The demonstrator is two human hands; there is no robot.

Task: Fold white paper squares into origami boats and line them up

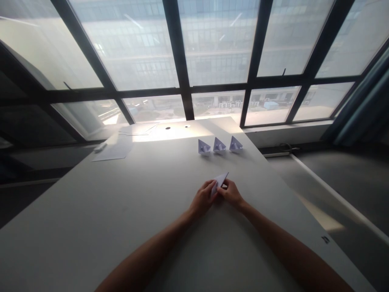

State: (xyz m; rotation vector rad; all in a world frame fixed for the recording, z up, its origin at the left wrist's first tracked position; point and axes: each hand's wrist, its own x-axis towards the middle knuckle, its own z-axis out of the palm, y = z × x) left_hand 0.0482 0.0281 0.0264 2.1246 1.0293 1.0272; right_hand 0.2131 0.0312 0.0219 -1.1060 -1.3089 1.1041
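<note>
Between both hands is a folded piece of white paper, its pointed tip aimed up and to the right. My left hand grips its left side, fingers closed on the lower part. On the other side my right hand pinches the paper's lower right edge between thumb and fingers. The palms and the paper's lower end are partly hidden. Beyond the hands, three folded paper shapes with pointed tops stand in a row: a left one, a middle one and a right one.
The white table runs away toward large windows. On its far left lie flat sheets of paper and a small white object. Two round holes pierce the far end. A blue curtain hangs at right.
</note>
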